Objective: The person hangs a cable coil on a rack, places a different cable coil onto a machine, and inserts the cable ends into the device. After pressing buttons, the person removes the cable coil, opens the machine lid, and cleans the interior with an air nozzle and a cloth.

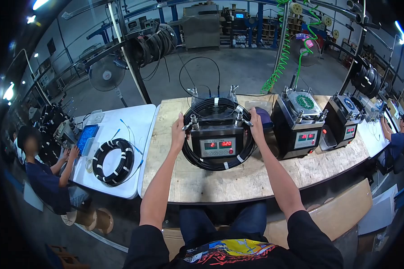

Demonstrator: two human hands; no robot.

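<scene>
A coil of black cable, bound with white ties, is held upright between my hands in front of a metal-and-black machine with red digits on its panel. My left hand is closed on the coil's left side, close to a metal clamp handle. On the opposite side my right hand grips the coil near another clamp handle. My fingertips are partly hidden behind the coil. A thin loop of black cable rises behind the machine top.
Two similar machines stand to the right on the plywood bench. A second tied coil lies on the white table at left. Green spiral hoses hang above. Co-workers sit at both sides.
</scene>
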